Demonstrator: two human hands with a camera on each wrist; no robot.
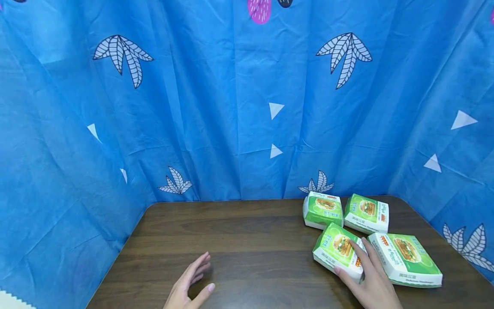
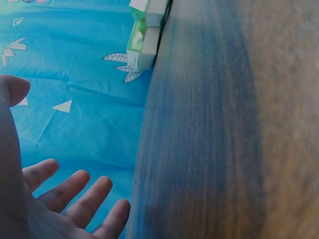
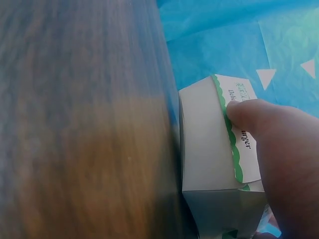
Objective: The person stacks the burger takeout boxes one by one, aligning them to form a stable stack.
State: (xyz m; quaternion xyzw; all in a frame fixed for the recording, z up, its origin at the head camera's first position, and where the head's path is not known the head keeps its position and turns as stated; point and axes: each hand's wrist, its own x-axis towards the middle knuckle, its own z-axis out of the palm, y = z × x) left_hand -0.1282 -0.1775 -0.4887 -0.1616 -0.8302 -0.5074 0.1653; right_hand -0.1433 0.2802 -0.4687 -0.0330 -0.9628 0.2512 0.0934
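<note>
My right hand (image 1: 368, 279) grips a green and white burger box (image 1: 335, 249) at the right of the table, thumb on its near side and fingers over its top and far side. In the right wrist view the thumb (image 3: 269, 119) presses on the printed side of that box (image 3: 204, 144). My left hand (image 1: 190, 285) hangs at the front, left of centre, fingers spread and holding nothing. The left wrist view shows the same hand (image 2: 70, 204) with its fingers apart.
Behind the gripped box stand two more burger boxes (image 1: 323, 210) (image 1: 366, 213), side by side. A larger burger box (image 1: 409, 259) sits just right of my right hand. A blue patterned curtain (image 1: 216, 107) surrounds the brown wooden table (image 1: 231, 240) at the back and sides.
</note>
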